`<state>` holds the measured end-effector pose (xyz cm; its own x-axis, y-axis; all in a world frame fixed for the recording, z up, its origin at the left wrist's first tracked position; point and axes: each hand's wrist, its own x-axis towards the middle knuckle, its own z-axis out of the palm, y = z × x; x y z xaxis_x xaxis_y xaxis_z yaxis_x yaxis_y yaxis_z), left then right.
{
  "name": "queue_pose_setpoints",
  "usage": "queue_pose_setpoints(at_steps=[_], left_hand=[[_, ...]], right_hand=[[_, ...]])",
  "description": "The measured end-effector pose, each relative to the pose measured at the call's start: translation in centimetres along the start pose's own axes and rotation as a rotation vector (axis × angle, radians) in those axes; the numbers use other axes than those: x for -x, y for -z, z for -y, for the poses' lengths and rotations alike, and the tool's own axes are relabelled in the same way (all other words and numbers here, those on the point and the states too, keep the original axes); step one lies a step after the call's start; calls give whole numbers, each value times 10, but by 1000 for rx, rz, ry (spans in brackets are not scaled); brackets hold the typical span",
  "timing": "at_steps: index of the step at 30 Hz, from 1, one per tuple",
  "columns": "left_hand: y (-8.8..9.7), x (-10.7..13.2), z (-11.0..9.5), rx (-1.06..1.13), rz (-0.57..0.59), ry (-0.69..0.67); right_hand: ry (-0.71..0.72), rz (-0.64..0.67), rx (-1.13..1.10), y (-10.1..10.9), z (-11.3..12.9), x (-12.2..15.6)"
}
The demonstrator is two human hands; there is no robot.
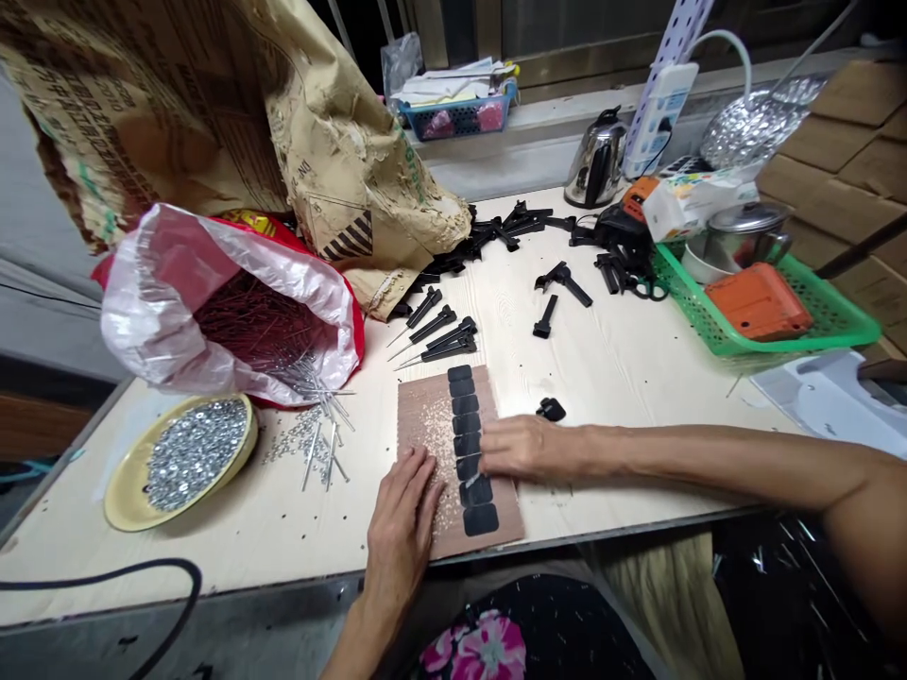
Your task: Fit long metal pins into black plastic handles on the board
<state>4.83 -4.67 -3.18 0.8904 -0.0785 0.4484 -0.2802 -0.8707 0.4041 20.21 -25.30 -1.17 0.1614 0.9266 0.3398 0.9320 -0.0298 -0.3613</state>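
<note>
A brown board (418, 397) lies near the table's front edge, carrying a row of black rounded-square pads (481, 519). Small pale bits (440, 425) are scattered over its left half. My left hand (401, 515) rests on the board's left side, fingers stretched out and holding nothing. Over the pads, from the right, reaches my right hand (528, 450), its fingers bent together at the row. A small light sliver shows by its fingertips; what they hold is hidden. Just beyond that hand lies a small black part (551, 409).
At left are a yellow bowl (120, 505) of small metal pieces, loose metal rods (330, 453) and a red-and-white bag (148, 312) of rods. Black parts with metal pins (443, 340) lie behind the board. A green basket (814, 340) and a kettle (596, 161) stand at right.
</note>
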Motion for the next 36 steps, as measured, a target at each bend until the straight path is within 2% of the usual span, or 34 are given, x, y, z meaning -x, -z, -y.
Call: queue_pose_setpoints(at_steps=[3, 4, 8, 12, 17, 24, 28, 31, 34, 36], left_hand=[[0, 0, 0, -18, 13, -10], [0, 0, 0, -21, 14, -13], [0, 0, -1, -23, 14, -16], [0, 0, -2, -18, 11, -13], [-1, -1, -3, -8, 21, 0], [1, 2, -3, -15, 17, 9], [7, -5, -24, -101, 64, 46], [5, -15, -39, -177, 46, 115], [-7, -23, -38, -201, 28, 227], [-15, -25, -29, -177, 68, 299]], right_hand=[[-213, -120, -5, 0, -6, -3], [-224, -121, -7, 0, -9, -3], [-78, -14, -25, 2, -15, -1], [-221, -81, 19, 8, -13, 3], [-87, -10, 57, 4, -2, 9], [-192, -52, -33, 0, 5, 12], [-251, -82, -119, 4, 5, 15], [-313, -134, -126, 4, 7, 20], [-337, -153, -104, 3, 12, 26], [-335, -154, -100, 3, 16, 29]])
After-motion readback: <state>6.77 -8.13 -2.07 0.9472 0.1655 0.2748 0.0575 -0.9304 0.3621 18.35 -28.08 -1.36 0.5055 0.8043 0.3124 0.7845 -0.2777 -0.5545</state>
